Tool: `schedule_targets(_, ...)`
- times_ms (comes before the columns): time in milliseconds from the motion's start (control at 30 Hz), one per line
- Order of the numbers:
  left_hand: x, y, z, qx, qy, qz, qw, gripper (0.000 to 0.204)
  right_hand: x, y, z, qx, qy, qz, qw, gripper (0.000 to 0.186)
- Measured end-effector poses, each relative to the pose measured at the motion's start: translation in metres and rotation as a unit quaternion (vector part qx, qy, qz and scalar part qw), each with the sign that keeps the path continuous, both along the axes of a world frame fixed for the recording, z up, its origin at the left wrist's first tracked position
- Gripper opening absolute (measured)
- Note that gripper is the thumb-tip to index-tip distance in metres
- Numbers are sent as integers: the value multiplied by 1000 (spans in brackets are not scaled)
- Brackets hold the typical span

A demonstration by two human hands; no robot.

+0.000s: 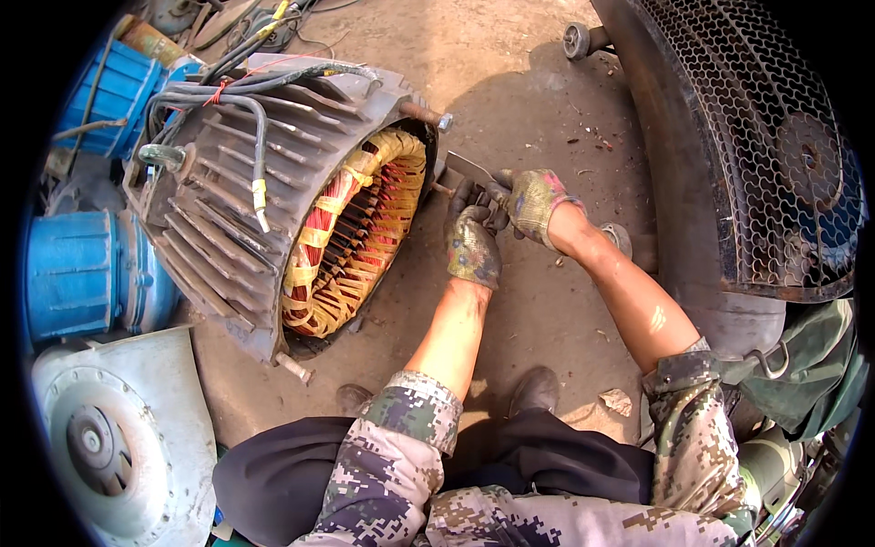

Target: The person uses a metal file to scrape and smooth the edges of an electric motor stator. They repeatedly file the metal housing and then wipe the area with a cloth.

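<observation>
A large finned motor housing (214, 187) lies on the ground at my left, its open end turned toward my hands. Inside the opening sits a ring of copper windings (314, 239) bound with yellowish tape. Just right of the rim, my right hand (538, 202), in a stained knit glove, is closed around a flat metal strip (469, 170) like a scraper blade. Below it, my left hand (474, 239), gloved too, has curled fingers close to the strip and the housing's edge; what they grip is hidden. Bolts (427, 116) stick out from the rim.
Black cables (260, 137) lie over the housing. Blue motor casings (73, 273) and a pale fan housing (137, 438) stand at the left. On the right is a wheeled metal drum (670, 164) with a mesh guard (756, 100). A green cloth (802, 365) hangs below it.
</observation>
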State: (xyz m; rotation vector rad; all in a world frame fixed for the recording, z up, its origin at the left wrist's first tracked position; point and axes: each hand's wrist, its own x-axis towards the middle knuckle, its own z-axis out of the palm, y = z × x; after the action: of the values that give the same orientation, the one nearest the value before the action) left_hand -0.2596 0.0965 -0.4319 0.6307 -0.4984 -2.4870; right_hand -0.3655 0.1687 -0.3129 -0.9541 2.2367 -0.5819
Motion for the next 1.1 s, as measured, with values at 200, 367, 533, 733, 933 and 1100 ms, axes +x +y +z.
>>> schedule_targets(200,-10,-14,47,5,-40,68,997,35,3,-36,0,3,91,42,995,34)
schedule_targets(367,-34,-36,44,81,-59,88,991,22,16,-46,7,8,77,-6,997,35)
schedule_targets(533,-39,-36,50,110,-66,96,987,22,11,-44,-1,2,76,-4,997,36)
schedule_targets(733,-39,-36,74,102,-69,60,991,21,9,-43,4,6,120,-13,993,34)
schedule_targets(933,-35,-39,74,79,-14,42,996,24,17,-40,18,-65,168,-8,984,27)
schedule_targets(1100,-45,-25,45,92,9,47,995,25,10,-35,9,-25,180,-3,983,26)
